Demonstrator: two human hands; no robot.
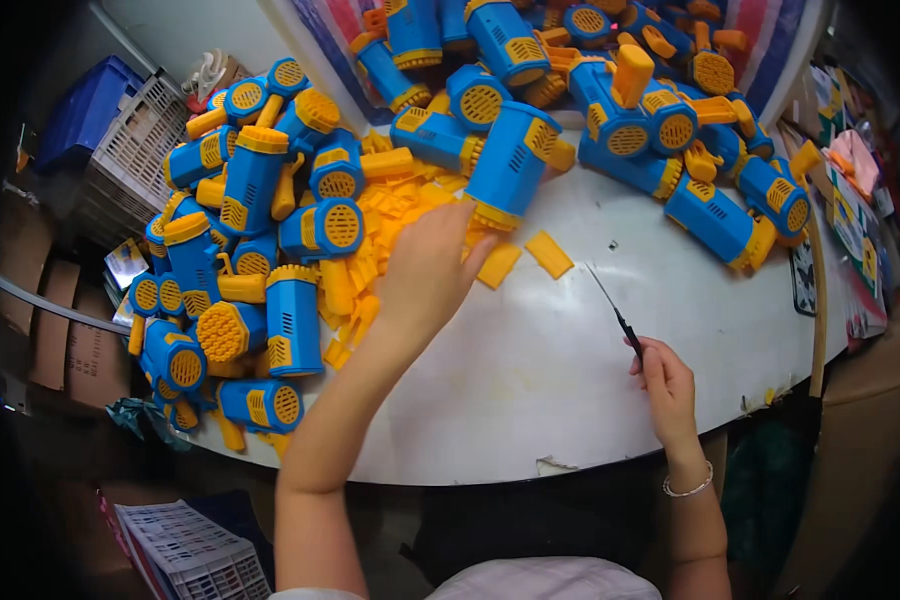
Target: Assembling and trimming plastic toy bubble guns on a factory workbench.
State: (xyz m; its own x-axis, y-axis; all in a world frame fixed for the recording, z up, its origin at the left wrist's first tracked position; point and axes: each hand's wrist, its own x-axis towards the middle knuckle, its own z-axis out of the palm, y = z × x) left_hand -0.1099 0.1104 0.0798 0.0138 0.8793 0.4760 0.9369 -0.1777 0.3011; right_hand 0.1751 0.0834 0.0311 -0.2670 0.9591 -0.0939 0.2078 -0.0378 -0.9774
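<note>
My left hand [432, 262] is closed at the near, yellow-rimmed end of a blue and yellow toy bubble gun [510, 160], which tilts over the pile; some of its fingers are hidden. Below that hand lies a heap of small flat yellow plastic pieces [395, 205]. Two yellow rectangular covers [549, 255] lie on the white table [500, 400] just right of the hand. My right hand [665, 385] grips a thin pointed metal tool [622, 325] by its black handle, tip toward the far left. Its exact kind is unclear.
Many more toy guns [255, 180] are piled at the left and more [710, 215] at the far right. A striped sack [760, 45] full of them stands behind. A phone [803, 280] rests by the right edge; a white crate [145, 150] stands at far left.
</note>
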